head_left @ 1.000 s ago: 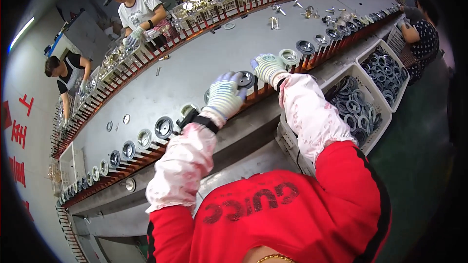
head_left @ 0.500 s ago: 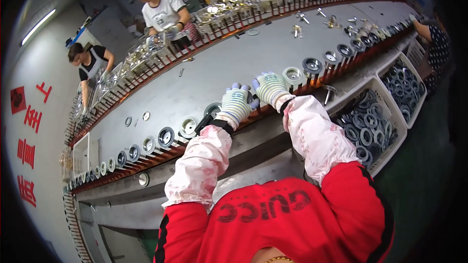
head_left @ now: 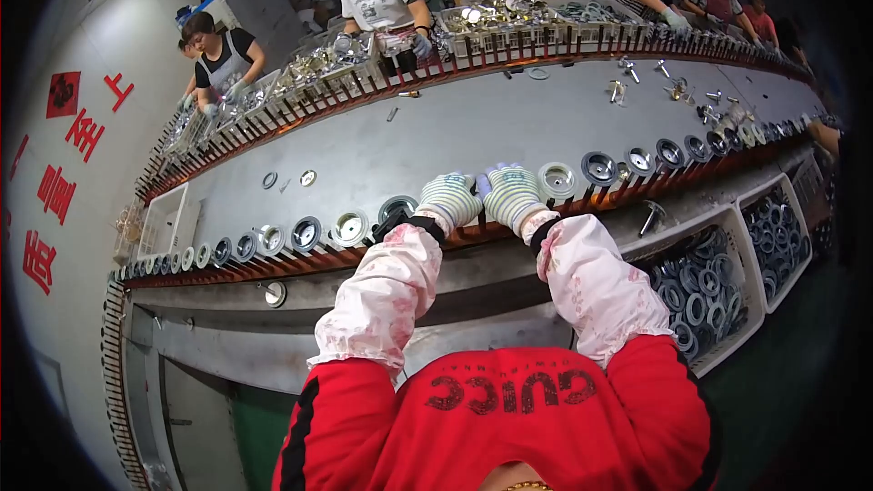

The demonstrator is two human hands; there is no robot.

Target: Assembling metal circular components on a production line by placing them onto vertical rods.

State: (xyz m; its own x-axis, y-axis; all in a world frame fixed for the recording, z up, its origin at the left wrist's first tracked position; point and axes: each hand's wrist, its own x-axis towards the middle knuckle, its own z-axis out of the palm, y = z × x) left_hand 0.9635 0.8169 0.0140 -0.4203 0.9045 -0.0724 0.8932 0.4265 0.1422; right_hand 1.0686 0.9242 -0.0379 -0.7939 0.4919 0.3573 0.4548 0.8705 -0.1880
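Observation:
My left hand (head_left: 451, 199) and my right hand (head_left: 512, 193), both in striped work gloves, are side by side at the near edge of the grey worktable (head_left: 427, 138). Their fingers are curled toward each other around something mostly hidden by the gloves. Left of them, a dark-ringed round metal cup (head_left: 396, 209) is partly covered by my left wrist, with a pale-rimmed cup (head_left: 349, 228) beyond it. Just right of my right hand stands another pale-rimmed cup (head_left: 556, 181), then a dark-rimmed one (head_left: 599, 168).
Upright dark pegs line both table edges. Crates of grey rings (head_left: 757, 295) stand at lower right, near a loose metal stemmed part (head_left: 652, 216). Metal fittings (head_left: 678, 89) lie on the tabletop. Across the table, co-workers (head_left: 382, 0) stand behind crates of metal parts.
The whole view has turned and shifted. My hands are closer together, and the dark round piece that showed between them is now almost fully covered.

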